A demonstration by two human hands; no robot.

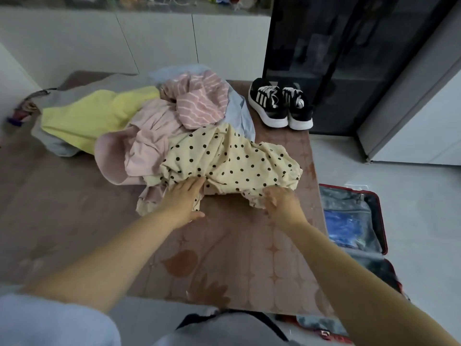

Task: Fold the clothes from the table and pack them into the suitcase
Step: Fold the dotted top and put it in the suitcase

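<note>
Fingers of left hand (184,199) lie flat; right hand (282,203) fingers pinch crumpled cream, black-dotted garment (232,158).

polka-dot garment (232,158): thin cream cloth, matt, crumpled. striped pink top (199,106): soft matt cloth. table cover (237,258): smooth, faint sheen. suitcase (383,221): glossy red shell, shiny clear plastic inside. shoes (280,106): matt black uppers, smooth white soles.

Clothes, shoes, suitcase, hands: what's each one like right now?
Polka-dot garment: crumpled, unfolded, on the table.
Other clothes: unfolded heap behind it.
Left hand: flat on the garment.
Right hand: grips the garment's edge.
Suitcase: open, on the floor.
Sneakers: paired, upright.
</note>
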